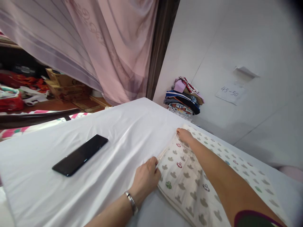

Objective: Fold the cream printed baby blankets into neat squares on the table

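Observation:
A folded cream cloth printed with grey, green and red cloud-like shapes lies on the white-covered table, in layers along its near side. My left hand, with a silver bracelet at the wrist, pinches the cloth's near left corner. At its far left corner, my right hand is closed on the edge, and the right forearm crosses over the cloth. Between the two hands the cloth's left edge runs fairly straight. A black smartphone rests flat on the white cover, to the left and apart from both hands.
Behind the table's far edge stands a stack of folded clothes against the white wall. A paper marked 45-50 is on that wall. Pink curtains hang at the back; cardboard boxes sit on the floor at left.

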The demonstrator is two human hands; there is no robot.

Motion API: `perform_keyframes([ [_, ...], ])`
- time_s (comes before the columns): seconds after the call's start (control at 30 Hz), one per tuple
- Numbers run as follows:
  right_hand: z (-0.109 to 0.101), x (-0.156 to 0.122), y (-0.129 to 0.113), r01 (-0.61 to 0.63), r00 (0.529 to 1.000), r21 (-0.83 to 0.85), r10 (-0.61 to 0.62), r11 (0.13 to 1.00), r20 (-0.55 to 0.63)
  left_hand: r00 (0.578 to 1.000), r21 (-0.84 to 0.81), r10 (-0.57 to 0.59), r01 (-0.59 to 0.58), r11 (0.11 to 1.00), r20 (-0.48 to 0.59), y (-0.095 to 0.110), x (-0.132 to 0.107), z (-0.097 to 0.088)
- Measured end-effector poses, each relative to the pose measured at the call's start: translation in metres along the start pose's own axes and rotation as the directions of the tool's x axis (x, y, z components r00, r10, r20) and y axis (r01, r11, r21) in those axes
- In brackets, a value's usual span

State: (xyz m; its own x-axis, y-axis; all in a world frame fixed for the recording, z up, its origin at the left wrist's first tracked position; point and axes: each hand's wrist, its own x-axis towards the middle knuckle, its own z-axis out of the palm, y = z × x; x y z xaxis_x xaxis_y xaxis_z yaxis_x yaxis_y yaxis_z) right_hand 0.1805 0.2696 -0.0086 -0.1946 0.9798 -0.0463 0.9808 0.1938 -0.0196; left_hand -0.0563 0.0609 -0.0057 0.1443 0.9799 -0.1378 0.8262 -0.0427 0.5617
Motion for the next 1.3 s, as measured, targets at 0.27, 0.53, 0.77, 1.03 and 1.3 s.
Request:
perform_keyframes([
  [0.27, 0.001, -0.012, 0.003, -0.07, 0.996, 0.075, 0.074, 0.995, -0.05, 0.999, -0.016, 0.022, -0.022, 1.0, -0.027, -0.001, 0.0, 0.0],
  [0.53, 0.014, -0.065, 0.046, -0.269, 0.958, 0.092, 0.276, 0.959, -0.072, 1.0, -0.036, -0.023, 0.023, 0.999, -0.017, -0.001, 0.0, -0.001],
  [0.77, 0.019, -0.167, 0.115, -0.538, 0.831, 0.087, 0.545, 0.839, -0.117, 1.0, 0.028, 0.007, -0.006, 1.0, -0.028, -0.001, 0.001, -0.001],
  [1.03, 0.051, -0.309, 0.161, -0.701, 0.714, -0.038, 0.7, 0.713, -0.022, 0.989, 0.163, 0.077, -0.056, 0.985, -0.126, -0.001, 0.004, 0.006],
  [1.3, 0.048, -0.366, 0.17, -0.694, 0.712, 0.052, 0.696, 0.718, -0.094, 0.997, 0.162, 0.019, -0.007, 0.987, -0.074, 0.005, 0.011, -0.001],
])
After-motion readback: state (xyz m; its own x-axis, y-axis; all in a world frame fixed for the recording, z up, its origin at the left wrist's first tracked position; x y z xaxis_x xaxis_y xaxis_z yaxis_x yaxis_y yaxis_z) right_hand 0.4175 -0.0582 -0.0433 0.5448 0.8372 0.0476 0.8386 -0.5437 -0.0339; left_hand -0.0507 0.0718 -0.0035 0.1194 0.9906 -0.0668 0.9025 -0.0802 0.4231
